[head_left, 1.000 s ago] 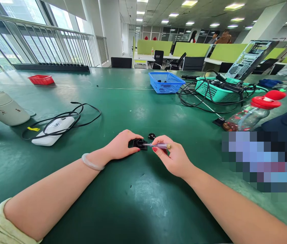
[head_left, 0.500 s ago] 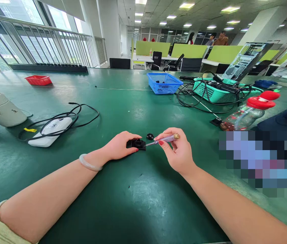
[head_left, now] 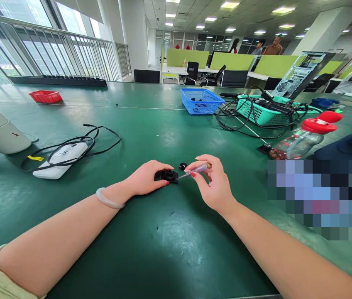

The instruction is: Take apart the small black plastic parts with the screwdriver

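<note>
My left hand [head_left: 146,177] grips a small black rectangular part [head_left: 170,176] between thumb and fingers, holding it down on the green table [head_left: 116,236]. Its left portion is hidden by the hand. A screwdriver [head_left: 199,169] with a clear purplish handle is pinched in my right hand [head_left: 215,182]. Its thin metal shaft points left, and the tip is at the right edge of the black part; whether it touches I cannot tell. Just behind the shaft lies a small, shiny black round piece [head_left: 182,166].
To the left are a white box wrapped in black cable [head_left: 67,155], a pale jug [head_left: 1,132] and a red tray [head_left: 45,96]. A blue basket [head_left: 201,101] stands at the back. On the right are a teal basket with cables [head_left: 257,112] and a red-lidded bottle [head_left: 300,139].
My right hand has shifted slightly left with the screwdriver, bringing its handle nearer the black part. My left hand keeps its grip on the part. The view has moved a little.
</note>
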A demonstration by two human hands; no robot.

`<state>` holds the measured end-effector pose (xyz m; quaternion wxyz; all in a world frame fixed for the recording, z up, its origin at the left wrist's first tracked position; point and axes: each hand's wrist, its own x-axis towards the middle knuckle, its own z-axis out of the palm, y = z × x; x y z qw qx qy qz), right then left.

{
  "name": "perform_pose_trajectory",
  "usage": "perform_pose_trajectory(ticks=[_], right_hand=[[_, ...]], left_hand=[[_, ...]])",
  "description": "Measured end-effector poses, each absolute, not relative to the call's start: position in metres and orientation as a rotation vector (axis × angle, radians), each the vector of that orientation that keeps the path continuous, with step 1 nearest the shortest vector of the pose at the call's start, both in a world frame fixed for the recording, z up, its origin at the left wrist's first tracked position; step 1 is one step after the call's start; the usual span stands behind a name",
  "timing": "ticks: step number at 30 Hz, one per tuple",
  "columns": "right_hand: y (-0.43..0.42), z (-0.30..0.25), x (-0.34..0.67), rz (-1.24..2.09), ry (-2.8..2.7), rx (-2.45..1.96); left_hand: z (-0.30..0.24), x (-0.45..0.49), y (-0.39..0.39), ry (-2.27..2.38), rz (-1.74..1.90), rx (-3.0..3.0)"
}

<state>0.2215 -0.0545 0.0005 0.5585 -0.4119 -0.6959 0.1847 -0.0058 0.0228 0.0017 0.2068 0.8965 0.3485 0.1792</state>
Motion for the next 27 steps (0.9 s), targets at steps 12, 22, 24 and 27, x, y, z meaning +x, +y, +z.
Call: perform_pose_trajectory(ticks=[12, 22, 24, 27], right_hand=[[-0.0512, 0.0001, 0.2225, 0.503, -1.667, -0.967], [-0.0507, 0.0015, 0.2227, 0.416, -1.568, -0.991], [-0.0526, 0.0025, 0.2222, 0.358, -1.562, -0.928], [-0.0562, 0.0047, 0.2215, 0.305, -1.552, -0.811]], left_hand=[[-0.0002, -0.0081, 0.0234, 0.84, 0.511, 2.533], [-0.0006, -0.0075, 0.0229, 0.853, 0.488, 2.49], [0.0, -0.0073, 0.0225, 0.817, 0.486, 2.499], [0.0004, -0.0072, 0.0223, 0.797, 0.478, 2.522]])
